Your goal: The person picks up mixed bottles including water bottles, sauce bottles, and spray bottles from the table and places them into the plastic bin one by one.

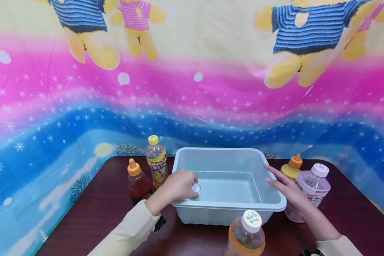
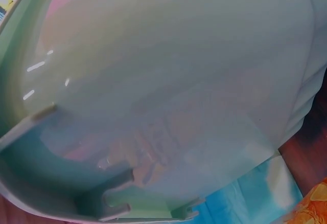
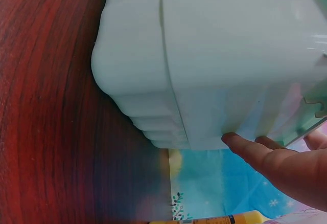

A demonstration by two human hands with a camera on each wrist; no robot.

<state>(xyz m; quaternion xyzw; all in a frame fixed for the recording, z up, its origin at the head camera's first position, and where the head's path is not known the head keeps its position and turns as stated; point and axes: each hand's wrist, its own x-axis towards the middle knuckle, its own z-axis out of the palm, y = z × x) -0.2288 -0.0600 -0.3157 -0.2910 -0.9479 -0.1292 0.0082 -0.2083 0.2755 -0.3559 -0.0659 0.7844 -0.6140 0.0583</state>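
Pale blue-grey plastic, smooth and glossy: the tub was a deep rounded rectangle with a flared lip, a stepped line around its floor and ripples low on the outer wall. It sat upright mid-table, reflections streaking its sides. Left hand was over the near-left corner, thumb and finger pinching a clear round piece, thin-edged; cup or lid, too small to tell. That piece was at the tub's inner near-left corner; couldn't tell if it touched the wall. Right hand was open, fingers fairly straight, fingertips against the tub's right side.

Bottles stood around it. Left: sauce bottle, dark red contents, orange nozzle; tea bottle, clear plastic, yellow cap, amber liquid at the bottom. Right: yellow bottle, orange nozzle; pink bottle, broad, white cap. Front: orange bottle, white cap with green print. Table was dark red, wood-grained; backdrop was printed, slightly creased sheeting.
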